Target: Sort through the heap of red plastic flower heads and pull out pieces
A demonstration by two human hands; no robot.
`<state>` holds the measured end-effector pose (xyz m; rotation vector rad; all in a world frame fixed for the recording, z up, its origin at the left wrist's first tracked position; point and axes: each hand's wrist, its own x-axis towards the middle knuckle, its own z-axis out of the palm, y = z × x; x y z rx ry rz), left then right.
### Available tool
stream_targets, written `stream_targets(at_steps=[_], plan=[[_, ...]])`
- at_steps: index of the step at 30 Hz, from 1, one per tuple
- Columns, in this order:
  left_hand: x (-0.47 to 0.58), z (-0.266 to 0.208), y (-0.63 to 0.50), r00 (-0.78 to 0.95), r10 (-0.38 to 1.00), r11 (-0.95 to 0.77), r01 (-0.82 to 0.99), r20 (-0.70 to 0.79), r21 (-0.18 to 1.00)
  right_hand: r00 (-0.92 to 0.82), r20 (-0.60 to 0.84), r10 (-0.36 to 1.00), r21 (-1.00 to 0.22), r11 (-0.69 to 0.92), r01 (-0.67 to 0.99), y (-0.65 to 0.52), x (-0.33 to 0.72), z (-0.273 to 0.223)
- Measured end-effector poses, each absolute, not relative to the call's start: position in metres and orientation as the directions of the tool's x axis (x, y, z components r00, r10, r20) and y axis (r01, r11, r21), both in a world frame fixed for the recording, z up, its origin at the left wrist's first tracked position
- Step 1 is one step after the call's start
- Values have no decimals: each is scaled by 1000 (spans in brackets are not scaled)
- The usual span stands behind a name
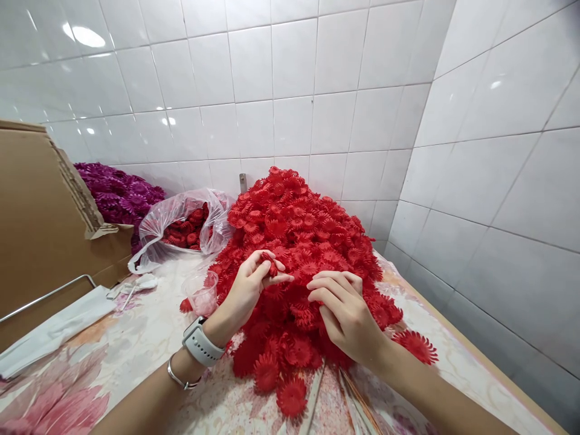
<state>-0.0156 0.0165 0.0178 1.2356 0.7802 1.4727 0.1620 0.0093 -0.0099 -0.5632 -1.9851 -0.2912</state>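
Observation:
A tall heap of red artificial flowers point(299, 223) with fringed petals rises in front of me. My left hand point(251, 281), with a watch and a bracelet on its wrist, pinches a small curled red flower point(270, 266) between thumb and fingers. To its right, my right hand point(344, 305) hovers over the front of the heap, fingers bent and apart. I see nothing in it, though its palm side is partly hidden. A clear plastic cup point(202, 294) stands just left of my left hand. Some pale sticks point(312, 396) poke out from under the heap.
Behind the cup lies a clear plastic bag point(217, 226) of curled red pieces. Purple flowers point(122, 190) are piled behind a cardboard box point(49, 199) at left. A white strip point(58, 329) lies on the floral tablecloth point(149, 356). Tiled walls point(281, 72) close off the back and right.

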Motion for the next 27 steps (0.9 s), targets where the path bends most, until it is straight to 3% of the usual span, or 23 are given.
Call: stream_targets(at_steps=[6, 13, 27], plan=[[-16, 20, 17, 64, 964, -237, -235, 258, 943, -378, 893, 244, -22, 863, 505, 9, 162, -9], [-17, 24, 17, 109, 944, -295, -152, 312, 943, -383, 887, 257, -40, 869, 493, 8, 162, -10], [-17, 19, 23, 15, 973, -207, -369, 229, 906, -388, 882, 267, -53, 875, 481, 9, 162, -11]])
